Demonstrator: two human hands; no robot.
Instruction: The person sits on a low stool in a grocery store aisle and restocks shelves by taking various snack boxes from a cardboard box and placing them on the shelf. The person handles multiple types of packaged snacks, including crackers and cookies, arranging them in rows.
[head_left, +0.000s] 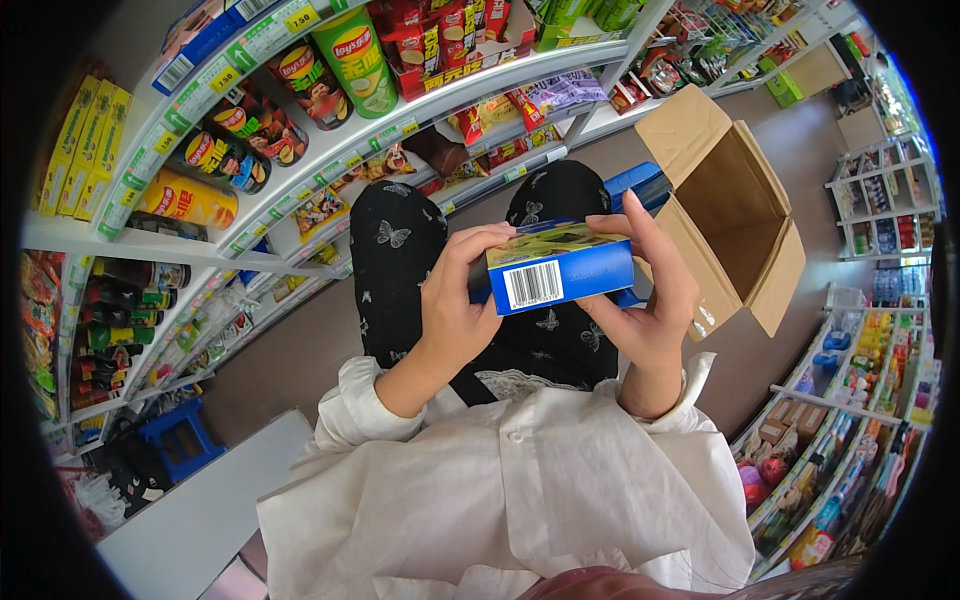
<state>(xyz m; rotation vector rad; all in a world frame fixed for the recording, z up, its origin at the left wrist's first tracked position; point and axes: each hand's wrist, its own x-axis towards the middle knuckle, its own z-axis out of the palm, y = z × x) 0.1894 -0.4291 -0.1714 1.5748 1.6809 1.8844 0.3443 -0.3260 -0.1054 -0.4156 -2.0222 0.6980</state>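
A blue snack carton (562, 274) is held between both hands above my knees, its barcoded end facing me and a yellow-green printed face upward. My left hand (465, 289) grips its left side, thumb low and fingers over the upper edge. My right hand (652, 274) holds the right side, with the index finger raised off it. Black trousers with a butterfly pattern (397, 262) lie below. Just beyond the right hand, a blue object (637, 184) shows in part; what it is I cannot tell.
An open cardboard box (731, 217) stands on the floor at right. Shelves ahead hold crisp canisters (355, 64) and bagged snacks (450, 37); yellow cartons (86, 150) stand at far left. A blue plastic stool (180, 439) and a white tabletop (217, 517) are at lower left.
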